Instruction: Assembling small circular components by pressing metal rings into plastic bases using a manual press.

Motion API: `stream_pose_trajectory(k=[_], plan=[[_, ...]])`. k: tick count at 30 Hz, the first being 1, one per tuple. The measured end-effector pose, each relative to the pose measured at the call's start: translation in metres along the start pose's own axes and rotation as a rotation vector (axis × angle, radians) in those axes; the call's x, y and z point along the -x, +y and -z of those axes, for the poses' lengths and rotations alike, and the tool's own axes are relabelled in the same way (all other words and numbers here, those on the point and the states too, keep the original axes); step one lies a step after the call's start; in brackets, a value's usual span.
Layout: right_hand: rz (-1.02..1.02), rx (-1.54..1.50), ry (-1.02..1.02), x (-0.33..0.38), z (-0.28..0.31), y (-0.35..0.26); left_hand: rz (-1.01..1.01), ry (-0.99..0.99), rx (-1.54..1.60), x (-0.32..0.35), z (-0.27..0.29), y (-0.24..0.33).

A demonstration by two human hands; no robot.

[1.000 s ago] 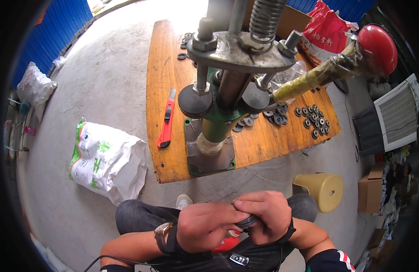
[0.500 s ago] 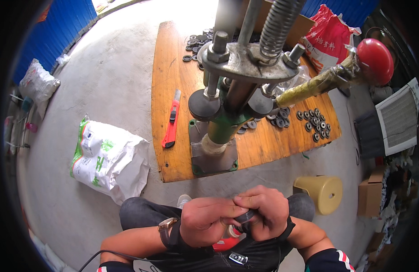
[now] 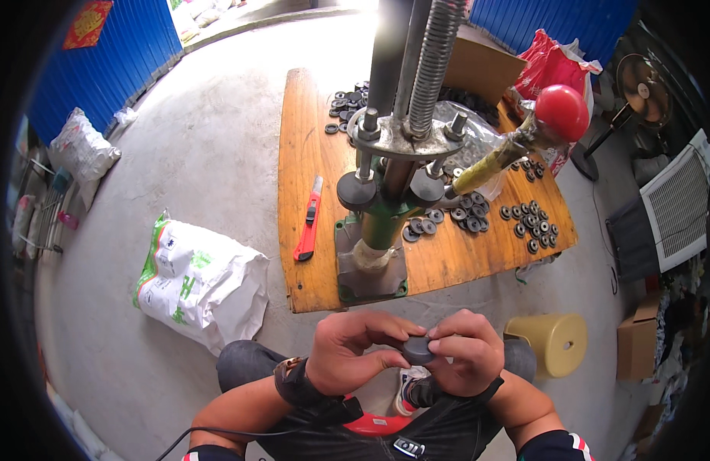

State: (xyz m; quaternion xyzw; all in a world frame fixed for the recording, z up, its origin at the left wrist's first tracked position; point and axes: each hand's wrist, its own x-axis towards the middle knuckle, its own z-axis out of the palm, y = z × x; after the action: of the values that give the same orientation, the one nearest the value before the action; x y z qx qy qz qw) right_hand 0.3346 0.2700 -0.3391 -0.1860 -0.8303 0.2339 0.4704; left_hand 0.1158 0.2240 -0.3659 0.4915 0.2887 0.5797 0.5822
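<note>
Over my lap, a dark grey round disc [image 3: 418, 351] with a smooth flat face is pinched between both hands. My left hand [image 3: 351, 353] grips its left edge with thumb and fingertips, leaving a gap inside the curl. On the opposite edge, my right hand [image 3: 470, 353] closes its fingers, which hide part of the disc. Just beyond stands a green hand press [image 3: 376, 219] with a coil spring and a lever ending in a red knob [image 3: 561, 114]. It rests on a wooden table [image 3: 309, 284].
On the table lie a red utility knife [image 3: 309, 219] and several dark ring-shaped parts [image 3: 534, 224]. A cardboard box [image 3: 485, 71] is behind. White sack [image 3: 205, 273] at left on the floor; yellow stool [image 3: 551, 346] and standing fan [image 3: 643, 91] at right.
My hands have turned the disc so its flat face shows more, and the fingers have spread somewhat. The whole view has shifted, with the press appearing smaller and farther away.
</note>
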Motion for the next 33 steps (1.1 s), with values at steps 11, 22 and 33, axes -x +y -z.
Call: stream_pose_trajectory(k=[11,22,33], plan=[[0.081,0.138,0.039,0.009,-0.007,0.01,0.079,-0.008,0.167,-0.005,-0.005,0.003],[-0.263,-0.13,-0.064,0.018,0.013,0.016,-0.107,0.031,-0.42,-0.014,0.002,0.024],[-0.233,-0.117,-0.054,0.001,0.004,0.014,-0.093,0.012,-0.456,-0.012,0.004,0.028]])
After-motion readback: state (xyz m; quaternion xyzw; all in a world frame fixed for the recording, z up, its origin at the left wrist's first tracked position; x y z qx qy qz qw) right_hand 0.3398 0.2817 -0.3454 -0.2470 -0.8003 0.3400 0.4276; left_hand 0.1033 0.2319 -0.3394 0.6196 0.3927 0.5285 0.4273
